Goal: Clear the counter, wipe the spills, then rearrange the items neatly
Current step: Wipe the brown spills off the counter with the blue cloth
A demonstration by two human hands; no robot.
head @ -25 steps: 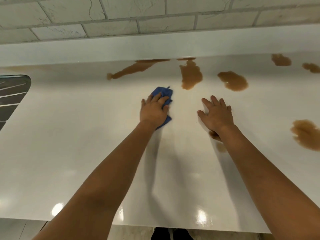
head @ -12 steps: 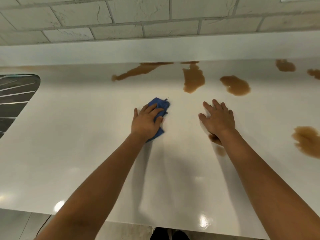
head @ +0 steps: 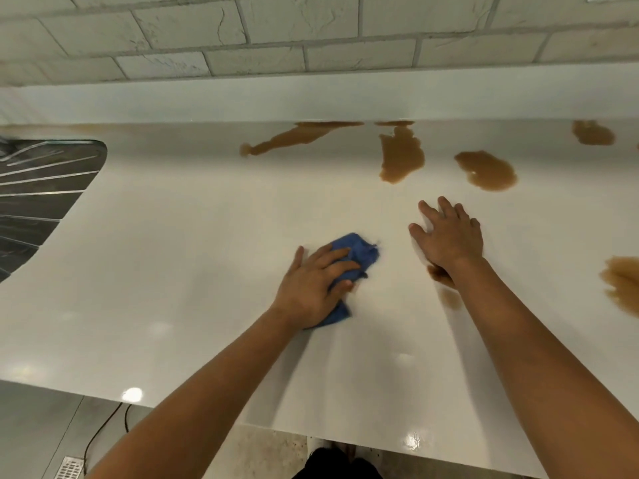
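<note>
My left hand [head: 313, 285] presses a crumpled blue cloth [head: 356, 252] flat against the glossy white counter [head: 173, 271], fingers spread over it. My right hand [head: 447, 236] rests flat on the counter to the right, fingers straight, holding nothing. Several brown spills lie on the counter: a long streak [head: 297, 136] and a blob [head: 401, 155] near the back wall, an oval puddle [head: 485, 171], a patch at far back right [head: 593, 133], one at the right edge [head: 624, 285], and a small smear [head: 446, 281] just under my right wrist.
A dark sink drainer [head: 38, 202] with metal ribs sits at the left. A tiled wall [head: 311, 36] backs the counter. Below the front edge are a floor, a black cable [head: 103, 426] and a floor drain [head: 69, 466].
My left hand has dragged the blue cloth back toward me across the counter. My right hand has stayed planted in place.
</note>
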